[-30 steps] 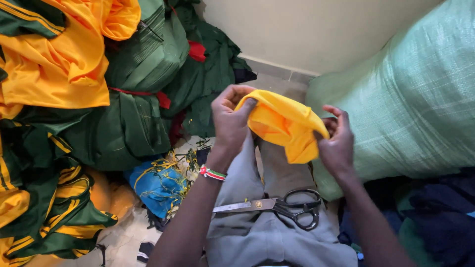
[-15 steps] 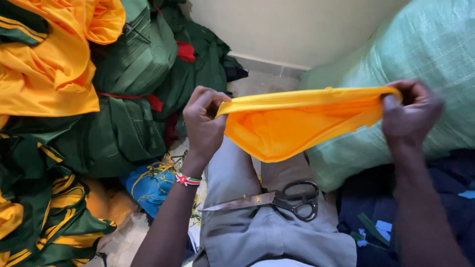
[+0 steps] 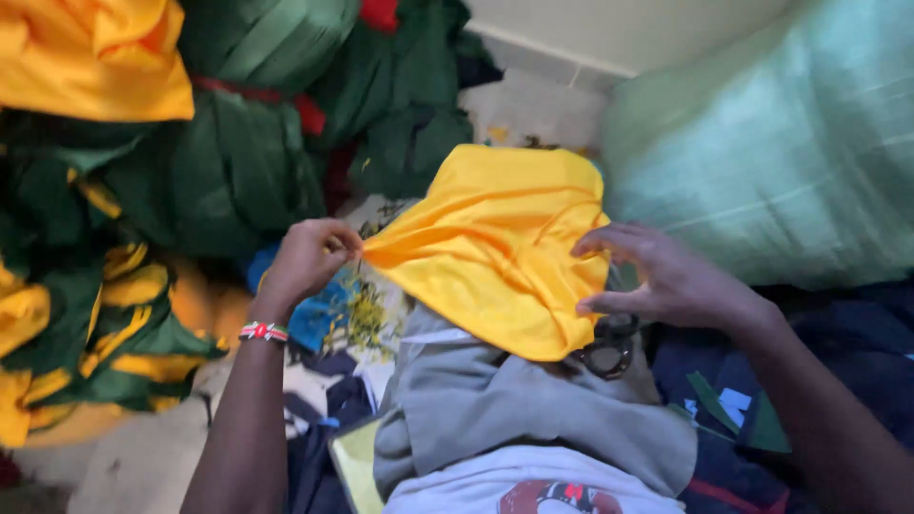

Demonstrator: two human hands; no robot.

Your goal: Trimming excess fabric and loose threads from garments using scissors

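A piece of yellow cloth (image 3: 500,243) lies spread over my lap, on the grey trousers (image 3: 514,405). My left hand (image 3: 305,262) pinches the cloth's left corner and pulls it out to a point. On the cloth's right edge rests my right hand (image 3: 666,281), fingers bent and pressing the fabric. Black scissors (image 3: 609,347) lie on my thigh, mostly hidden under the cloth, with only the handle loops showing below my right hand. A beaded band circles my left wrist (image 3: 264,331).
Heaps of green and yellow fabric (image 3: 124,286) and tied green bundles (image 3: 248,162) fill the left side. A large pale green sack (image 3: 781,152) stands at the right. Dark cloth with green scraps (image 3: 724,400) lies at lower right. A blue patterned bag (image 3: 333,309) sits beside my left knee.
The cloth was bunched, then stretched taut in the air between both hands. Now it lies lowered on my lap, covering the scissors, and my right hand has come down onto its right edge.
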